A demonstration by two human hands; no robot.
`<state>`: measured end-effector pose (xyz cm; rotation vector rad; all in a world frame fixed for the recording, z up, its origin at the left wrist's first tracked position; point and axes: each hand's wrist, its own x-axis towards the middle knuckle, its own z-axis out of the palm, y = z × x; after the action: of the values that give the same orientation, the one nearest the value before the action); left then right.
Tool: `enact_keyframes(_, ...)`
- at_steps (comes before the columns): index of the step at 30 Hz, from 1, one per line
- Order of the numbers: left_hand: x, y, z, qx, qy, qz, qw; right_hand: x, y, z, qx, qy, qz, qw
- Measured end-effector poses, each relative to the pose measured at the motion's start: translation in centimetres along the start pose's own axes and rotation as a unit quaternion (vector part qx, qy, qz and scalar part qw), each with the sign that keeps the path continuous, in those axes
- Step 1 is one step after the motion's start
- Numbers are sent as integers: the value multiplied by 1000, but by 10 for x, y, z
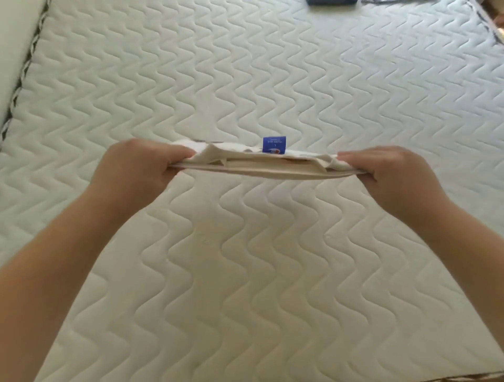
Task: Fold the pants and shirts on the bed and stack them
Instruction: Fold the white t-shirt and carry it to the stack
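Both hands are gripping a folded cream-white cotton garment (253,163) (blue neck label (274,144) sticking up), left hand (141,166) clamping one end, right hand (390,170) the other, holding it edge-on above the white wave-quilted bed (245,272). Something dark (331,2) is lying at the far edge.

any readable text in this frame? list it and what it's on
"L": a single letter on the blue tag of the white garment, seen upside down.
A line of white print above it on the same tag: too blurred to read.
A small red and white mark at the tag's lower edge: no legible words.
Dark object at the mattress's far edge: no text visible.
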<state>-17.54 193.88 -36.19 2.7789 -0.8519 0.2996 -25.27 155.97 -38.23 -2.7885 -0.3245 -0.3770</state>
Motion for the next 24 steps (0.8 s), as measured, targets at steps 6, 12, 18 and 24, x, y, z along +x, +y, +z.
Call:
enact_keyframes(6,-101,7,145,-47,-38,-13,998,-106,0,136,-51,-29,9,998)
enact_keyframes(12,-219,41,256,-30,-192,-107,975,-215,-29,226,-59,-192,112,973)
enact_keyframes(18,-236,96,255,-14,-236,-189,953,-243,-46,237,-56,-335,173,924)
enact_keyframes(24,-182,177,253,-275,-192,-212,918,-231,-14,210,144,-75,465,870)
